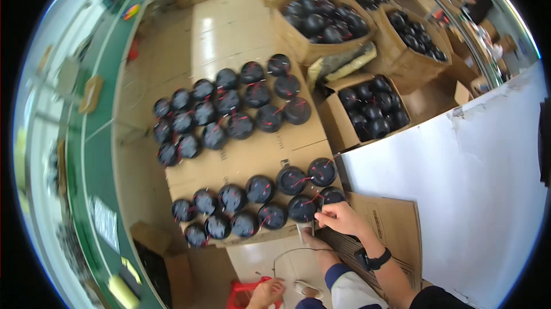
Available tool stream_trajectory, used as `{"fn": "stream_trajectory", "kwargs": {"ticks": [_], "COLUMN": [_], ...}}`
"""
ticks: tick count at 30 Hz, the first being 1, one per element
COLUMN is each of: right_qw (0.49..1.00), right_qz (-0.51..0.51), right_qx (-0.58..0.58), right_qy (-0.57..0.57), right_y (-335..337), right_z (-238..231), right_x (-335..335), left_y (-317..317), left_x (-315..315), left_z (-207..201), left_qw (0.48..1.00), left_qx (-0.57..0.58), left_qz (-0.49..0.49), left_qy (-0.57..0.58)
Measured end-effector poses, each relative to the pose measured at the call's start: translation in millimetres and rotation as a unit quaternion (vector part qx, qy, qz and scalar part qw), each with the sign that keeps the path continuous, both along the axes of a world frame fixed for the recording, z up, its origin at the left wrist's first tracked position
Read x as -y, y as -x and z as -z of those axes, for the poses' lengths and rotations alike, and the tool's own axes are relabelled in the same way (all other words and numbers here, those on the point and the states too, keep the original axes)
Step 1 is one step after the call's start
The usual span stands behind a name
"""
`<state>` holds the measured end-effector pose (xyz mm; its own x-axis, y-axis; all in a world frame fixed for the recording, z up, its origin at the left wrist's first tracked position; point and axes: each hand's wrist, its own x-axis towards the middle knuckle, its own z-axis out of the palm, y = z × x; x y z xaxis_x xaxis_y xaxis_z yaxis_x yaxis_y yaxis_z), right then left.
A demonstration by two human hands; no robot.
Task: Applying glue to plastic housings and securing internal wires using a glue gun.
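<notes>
- Poss. risk: corner black part (331, 195) being knocked off the cardboard (252, 157), b/c it's being placed close to the edge & is being partly hidden by the R hand (341, 219).
- Red wires (314, 198) poss. being snagged by bent fingers & pulled loose, b/c they're being left lying loosely across the tops.
- Neighbouring black part (301, 210) poss. being bumped & its row being pushed out of line, b/c only small gaps are being left btwn parts.
- Thin cable (287, 251) poss. being caught by a leg or foot, b/c it's being looped right by them.
- R hand: fingers being held curled in, not spread, at the near-right corner of the rows. Whether a wire is being pinched or a part touched can't be told.
- L hand (267, 293): being held low by the red stool (239, 294), well apart from the rows. Fingers being loosely bent; nothing's being seen in the grip, but how far it's being closed, or whether the stool's being touched, can't be told.
- Location: black parts being laid out in two groups on the cardboard, w/ a bare strip btwn; more being held in open boxes, incl. the near box (336, 120) at R.
</notes>
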<state>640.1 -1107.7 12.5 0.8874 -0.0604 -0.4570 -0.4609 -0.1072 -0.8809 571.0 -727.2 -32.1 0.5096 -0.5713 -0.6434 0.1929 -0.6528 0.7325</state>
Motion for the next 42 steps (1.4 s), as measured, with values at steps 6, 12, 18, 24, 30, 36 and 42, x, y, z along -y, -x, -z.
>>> {"fn": "stream_trajectory", "kwargs": {"ticks": [6, 12, 18, 24, 30, 36, 42], "right_qw": [0.988, 0.961, 0.762, 0.585, 0.544, 0.485, 0.566], "right_qz": [-0.115, -0.278, -0.636, -0.800, -0.798, -0.799, -0.790], "right_qx": [0.063, 0.008, 0.077, 0.056, -0.098, -0.097, 0.236], "right_qy": [-0.085, 0.002, 0.092, 0.122, 0.240, 0.342, 0.007], "right_y": [81.0, 197.3, 298.7, 377.6, 387.1, 421.4, 515.0], "right_z": [-52.7, -22.9, -14.7, -0.2, 105.5, 136.1, 94.9], "right_x": [-128.4, -266.4, -456.4, -584.9, -614.8, -685.3, -848.5], "left_y": [251.2, 496.9, 756.5, 914.4, 879.0, 954.3, 952.3], "left_x": [-246.0, -306.4, -235.2, -60.0, -44.6, -108.5, -186.8], "left_z": [86.7, 57.2, 66.2, 92.3, 53.1, -49.9, -30.1], "left_qw": [0.964, 0.855, 0.588, 0.460, 0.292, 0.390, 0.369], "left_qx": [0.101, 0.013, -0.046, -0.276, -0.098, -0.019, -0.020], "left_qz": [-0.029, -0.466, -0.789, -0.820, -0.949, -0.917, -0.928], "left_qy": [-0.246, -0.227, -0.173, -0.200, 0.062, -0.084, -0.046]}}
